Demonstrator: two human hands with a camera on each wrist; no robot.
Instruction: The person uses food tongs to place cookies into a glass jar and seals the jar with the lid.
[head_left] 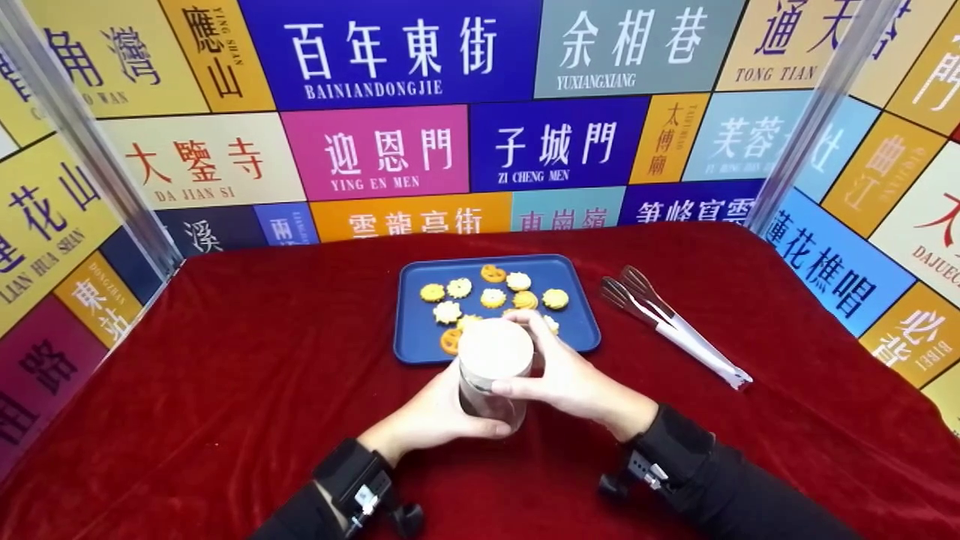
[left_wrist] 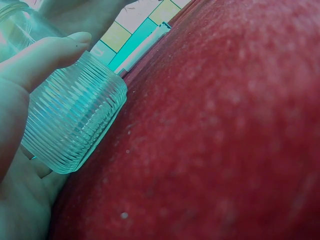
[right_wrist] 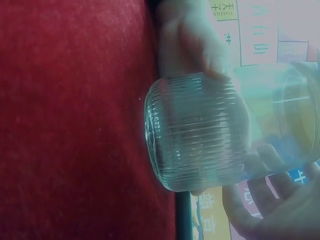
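A clear ribbed glass jar with a pale lid stands near the front of the blue tray. In the head view my left hand grips the jar's body, its thumb across the near side. My right hand holds the lid around its edge, with the thumb at the front and the fingers behind. The left wrist view shows the ribbed lower wall and the left thumb on the glass. No food is visible through the lower part of the jar.
Behind the jar, the blue tray bears several cookies and pretzels. Tongs with white handles lie to its right. Dark red cloth covers the table; colourful sign panels stand behind it.
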